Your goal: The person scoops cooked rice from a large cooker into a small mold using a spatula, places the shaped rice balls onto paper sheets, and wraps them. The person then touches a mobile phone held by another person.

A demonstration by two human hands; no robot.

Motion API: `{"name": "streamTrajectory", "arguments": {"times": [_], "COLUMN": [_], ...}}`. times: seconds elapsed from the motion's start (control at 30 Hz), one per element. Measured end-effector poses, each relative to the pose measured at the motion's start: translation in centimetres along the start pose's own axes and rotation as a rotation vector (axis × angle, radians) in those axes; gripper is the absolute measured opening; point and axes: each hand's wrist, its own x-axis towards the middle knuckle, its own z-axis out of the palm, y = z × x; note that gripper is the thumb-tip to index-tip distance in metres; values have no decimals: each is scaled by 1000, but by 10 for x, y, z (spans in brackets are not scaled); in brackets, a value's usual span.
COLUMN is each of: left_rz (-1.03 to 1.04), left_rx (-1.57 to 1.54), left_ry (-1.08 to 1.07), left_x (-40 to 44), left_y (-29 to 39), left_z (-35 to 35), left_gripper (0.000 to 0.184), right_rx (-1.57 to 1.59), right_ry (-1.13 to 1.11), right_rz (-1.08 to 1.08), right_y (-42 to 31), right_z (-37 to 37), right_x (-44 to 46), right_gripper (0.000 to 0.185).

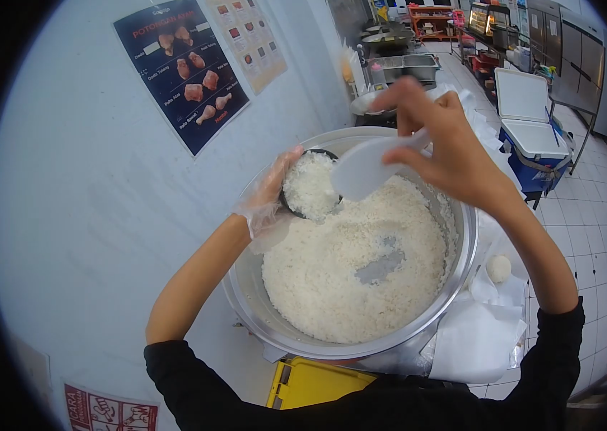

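Observation:
My left hand (272, 183), in a clear plastic glove, grips a small dark bowl (289, 202) from its left side. White cooked rice (310, 183) fills that bowl. Above the bowl's right edge, my right hand (436, 140) holds a white rice paddle (366, 169), its blade pointing left and down. Both hands are over a large round metal pot (470, 248). A wide bed of cooked rice (346, 287) lies inside it, with a bare patch of the pot's bottom showing right of the middle.
Right of the pot are white paper sheets (479, 337) and a round white rice ball (498, 269). A yellow container (310, 384) sits below the pot's near side. A wall with posters (181, 72) stands at left. A blue-and-white cooler (537, 154) is on the tiled floor.

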Motion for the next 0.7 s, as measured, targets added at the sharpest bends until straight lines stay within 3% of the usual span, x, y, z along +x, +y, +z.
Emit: {"name": "streamTrajectory", "arguments": {"times": [0.07, 0.1, 0.13, 0.23, 0.33, 0.7], "left_rz": [-78, -74, -67, -17, 93, 38], "left_rx": [-101, -117, -135, -178, 9, -178], "left_ry": [15, 25, 34, 149, 5, -83], "left_x": [3, -4, -9, -10, 4, 10], "left_y": [-8, -1, 4, 3, -10, 3], "left_z": [-3, 6, 14, 26, 9, 5], "left_gripper": [75, 67, 61, 65, 71, 65], "right_rx": [356, 494, 493, 533, 403, 117], "right_ry": [-65, -77, -98, -113, -68, 167], "right_rz": [298, 338, 384, 521, 524, 139], "right_y": [8, 13, 11, 1, -6, -10], "right_z": [4, 18, 26, 48, 51, 74], "right_x": [3, 2, 1, -6, -4, -10], "right_gripper": [49, 55, 55, 55, 54, 40]}}
